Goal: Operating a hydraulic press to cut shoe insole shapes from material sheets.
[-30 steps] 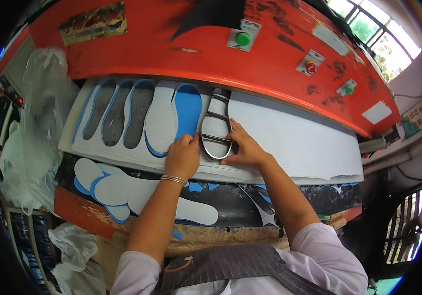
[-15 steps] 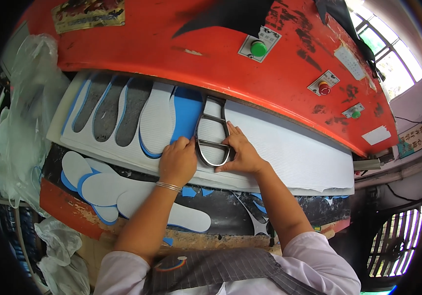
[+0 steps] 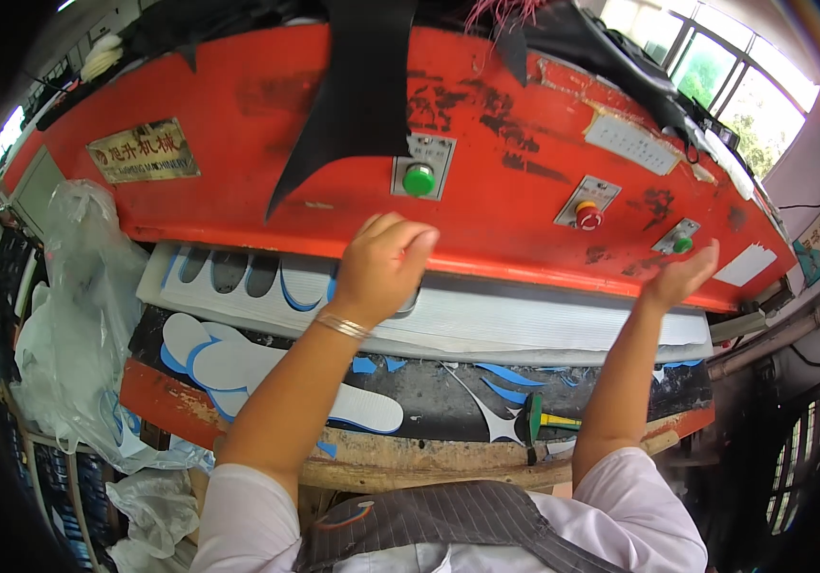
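My left hand [image 3: 386, 269], a bracelet at its wrist, is raised before the red machine [image 3: 334, 215], under a large green button [image 3: 419, 180]. Its fingers are curled in, with nothing seen in them. My right hand [image 3: 681, 279] is up at the right, its fingers stretched together near a small green button [image 3: 683, 244]; contact cannot be made out. Below lies a thick white ribbed sheet [image 3: 544, 323], with insole-shaped cutouts [image 3: 229, 273] at its left. Only a bit of the metal cutting die's rim [image 3: 413, 304] shows beside my left hand.
Cut white-and-blue insoles [image 3: 238, 361] lie on the black ledge, with blue scraps [image 3: 505, 374] farther right. A green-headed hammer with a yellow handle [image 3: 559, 421] lies near the front edge. Black material [image 3: 357, 91] hangs over the machine. Clear plastic bags [image 3: 85, 315] hang left.
Both hands have left the cutting die and risen toward the machine's front, the right one moving far right. The view has tilted up, and the machine's front now covers more of the sheet.
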A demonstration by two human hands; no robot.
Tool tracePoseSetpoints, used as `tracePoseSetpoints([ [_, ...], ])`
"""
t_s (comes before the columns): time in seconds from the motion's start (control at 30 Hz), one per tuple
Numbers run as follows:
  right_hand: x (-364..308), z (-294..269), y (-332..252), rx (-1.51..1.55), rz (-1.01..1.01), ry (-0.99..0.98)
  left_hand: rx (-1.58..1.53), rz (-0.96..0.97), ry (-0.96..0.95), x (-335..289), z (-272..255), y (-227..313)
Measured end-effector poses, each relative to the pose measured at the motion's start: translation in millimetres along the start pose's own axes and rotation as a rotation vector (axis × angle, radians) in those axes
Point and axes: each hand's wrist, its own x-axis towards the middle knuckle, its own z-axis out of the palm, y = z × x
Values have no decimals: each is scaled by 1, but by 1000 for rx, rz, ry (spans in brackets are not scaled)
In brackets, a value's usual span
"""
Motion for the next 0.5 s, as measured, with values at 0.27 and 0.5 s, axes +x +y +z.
tracePoseSetpoints([
  [0.27,87,-5,47,-449,-153,45,258,234,-34,60,9,22],
  [0.5,-90,-107,32,-392,297,-794,69,-281,-587,-102,-40,52],
])
